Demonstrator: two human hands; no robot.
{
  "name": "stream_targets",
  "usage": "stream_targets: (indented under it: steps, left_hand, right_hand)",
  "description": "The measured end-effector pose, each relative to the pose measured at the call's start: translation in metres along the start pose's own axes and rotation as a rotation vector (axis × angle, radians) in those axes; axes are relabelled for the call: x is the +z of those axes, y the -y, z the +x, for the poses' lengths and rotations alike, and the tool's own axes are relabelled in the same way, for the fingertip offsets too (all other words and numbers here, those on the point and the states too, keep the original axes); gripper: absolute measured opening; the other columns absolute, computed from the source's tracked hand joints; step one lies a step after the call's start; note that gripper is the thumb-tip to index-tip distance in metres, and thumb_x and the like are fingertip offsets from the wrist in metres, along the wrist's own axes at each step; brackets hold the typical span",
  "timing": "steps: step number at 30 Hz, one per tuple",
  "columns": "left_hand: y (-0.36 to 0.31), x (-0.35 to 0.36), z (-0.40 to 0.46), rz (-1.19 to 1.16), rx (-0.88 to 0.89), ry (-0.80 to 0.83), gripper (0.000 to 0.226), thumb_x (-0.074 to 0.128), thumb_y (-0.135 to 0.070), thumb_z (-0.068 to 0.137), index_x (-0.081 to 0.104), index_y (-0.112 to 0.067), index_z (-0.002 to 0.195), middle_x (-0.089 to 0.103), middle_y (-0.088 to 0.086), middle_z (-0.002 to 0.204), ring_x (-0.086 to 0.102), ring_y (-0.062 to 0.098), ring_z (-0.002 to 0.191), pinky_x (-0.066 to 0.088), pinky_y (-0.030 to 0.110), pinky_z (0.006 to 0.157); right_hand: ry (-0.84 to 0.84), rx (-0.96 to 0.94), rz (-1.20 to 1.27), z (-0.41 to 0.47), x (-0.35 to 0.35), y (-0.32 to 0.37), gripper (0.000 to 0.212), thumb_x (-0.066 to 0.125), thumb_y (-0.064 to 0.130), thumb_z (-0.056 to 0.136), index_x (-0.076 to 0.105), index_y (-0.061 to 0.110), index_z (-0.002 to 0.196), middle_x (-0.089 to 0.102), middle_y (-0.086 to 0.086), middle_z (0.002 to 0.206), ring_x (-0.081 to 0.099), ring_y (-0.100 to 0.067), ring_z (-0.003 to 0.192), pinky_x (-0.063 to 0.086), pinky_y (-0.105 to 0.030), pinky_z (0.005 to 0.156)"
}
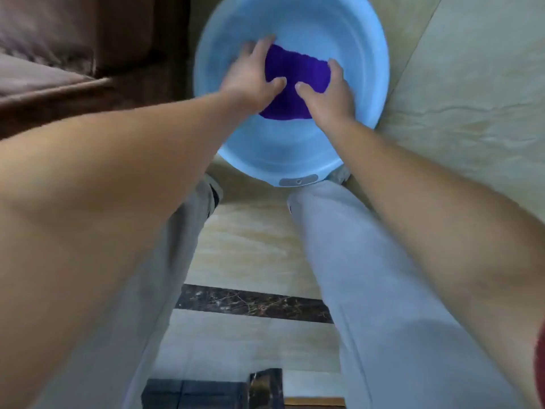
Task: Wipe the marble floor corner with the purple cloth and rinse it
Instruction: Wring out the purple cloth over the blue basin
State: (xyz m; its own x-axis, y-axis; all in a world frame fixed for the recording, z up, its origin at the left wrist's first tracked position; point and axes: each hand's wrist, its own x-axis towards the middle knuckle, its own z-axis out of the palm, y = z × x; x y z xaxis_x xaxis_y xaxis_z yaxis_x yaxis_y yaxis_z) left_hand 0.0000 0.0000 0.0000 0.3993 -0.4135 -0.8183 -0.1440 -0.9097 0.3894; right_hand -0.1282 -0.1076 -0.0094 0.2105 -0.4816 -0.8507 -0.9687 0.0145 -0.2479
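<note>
A bunched purple cloth (292,81) sits inside a light blue plastic basin (280,152) on the marble floor ahead of me. My left hand (250,78) grips the cloth's left side, fingers curled over its top edge. My right hand (327,95) grips its right side, thumb pressed into the fabric. Both hands are down inside the basin. The frame is blurred, so I cannot tell the water level.
A brown sofa (73,54) stands at the left, close to the basin. Beige marble floor (472,84) spreads to the right. My legs in grey trousers (368,276) straddle a dark marble inlay strip (253,304).
</note>
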Motion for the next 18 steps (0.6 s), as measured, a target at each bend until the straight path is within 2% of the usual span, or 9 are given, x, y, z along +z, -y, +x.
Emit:
stream_targets:
  steps: [2,4,7,9,10,12,15,17,18]
  left_hand:
    - [0.002,0.01,0.02,-0.018,-0.021,0.038,0.076,0.063,-0.037,0.091,0.028,-0.03,0.158,0.035,0.007,0.157,0.049,0.029,0.137,0.046,0.041,0.11]
    - [0.003,0.018,0.034,-0.068,-0.107,0.103,0.076,0.067,-0.036,0.09,0.031,-0.025,0.156,0.033,0.009,0.156,0.049,0.028,0.136,0.045,0.039,0.112]
    - [0.003,0.03,0.043,-0.196,-0.238,0.149,0.071,0.07,-0.027,0.09,0.038,-0.019,0.152,0.047,0.009,0.149,0.057,0.028,0.129,0.051,0.041,0.106]
    - [0.003,0.031,0.039,-0.279,-0.319,0.209,0.057,0.07,-0.019,0.091,0.049,-0.012,0.144,0.061,0.013,0.137,0.065,0.03,0.118,0.057,0.044,0.099]
    - [0.005,0.027,0.033,-0.285,-0.353,0.231,0.049,0.069,-0.017,0.091,0.056,-0.008,0.137,0.066,0.016,0.131,0.068,0.03,0.109,0.058,0.044,0.097]
    - [0.008,0.016,0.013,-0.311,-0.393,0.26,0.04,0.068,-0.016,0.091,0.064,-0.003,0.128,0.069,0.018,0.12,0.066,0.028,0.094,0.06,0.041,0.093]
    - [0.004,-0.017,-0.034,-0.42,-0.431,0.274,0.041,0.068,-0.016,0.087,0.065,-0.002,0.125,0.067,0.013,0.109,0.063,0.024,0.09,0.062,0.035,0.079]
    - [-0.008,-0.045,-0.073,-0.511,-0.42,0.246,0.039,0.066,-0.016,0.084,0.067,-0.004,0.121,0.063,0.009,0.107,0.06,0.021,0.091,0.057,0.029,0.068]
    - [-0.014,-0.059,-0.095,-0.547,-0.411,0.229,0.035,0.066,-0.015,0.082,0.068,-0.005,0.115,0.062,0.008,0.106,0.059,0.021,0.091,0.055,0.028,0.067]
  right_hand:
    - [-0.03,0.013,0.015,0.019,0.01,0.0,0.085,0.064,0.051,0.087,0.024,0.028,0.158,0.047,-0.003,0.15,0.054,-0.022,0.129,0.05,-0.032,0.101]
    - [-0.021,0.058,0.052,0.03,0.018,-0.003,0.084,0.066,0.05,0.085,0.028,0.029,0.156,0.048,-0.002,0.148,0.056,-0.021,0.125,0.053,-0.035,0.098]
    - [0.033,0.11,0.136,0.042,0.024,-0.011,0.068,0.071,0.031,0.083,0.042,0.029,0.146,0.059,0.001,0.135,0.062,-0.02,0.114,0.057,-0.034,0.088]
    - [0.107,0.185,0.229,0.041,0.021,-0.016,0.05,0.067,0.014,0.082,0.058,0.024,0.13,0.067,-0.001,0.122,0.068,-0.025,0.108,0.062,-0.043,0.088]
    - [0.135,0.218,0.262,0.036,0.017,-0.015,0.037,0.065,0.009,0.081,0.065,0.022,0.115,0.07,-0.003,0.114,0.071,-0.028,0.105,0.062,-0.048,0.087]
    - [0.184,0.251,0.27,0.015,0.009,-0.011,0.022,0.062,0.004,0.078,0.071,0.017,0.093,0.071,-0.007,0.097,0.073,-0.029,0.094,0.062,-0.053,0.085]
    - [0.202,0.283,0.281,-0.033,-0.015,0.007,0.029,0.057,0.0,0.073,0.072,-0.001,0.098,0.063,-0.01,0.086,0.061,-0.027,0.078,0.062,-0.045,0.078]
    - [0.171,0.267,0.312,-0.071,-0.038,0.028,0.024,0.054,0.002,0.068,0.072,0.003,0.084,0.057,-0.009,0.081,0.052,-0.026,0.075,0.054,-0.037,0.068]
    - [0.141,0.268,0.328,-0.094,-0.049,0.041,0.017,0.053,0.003,0.064,0.068,0.007,0.073,0.054,-0.009,0.077,0.048,-0.025,0.073,0.049,-0.035,0.065]
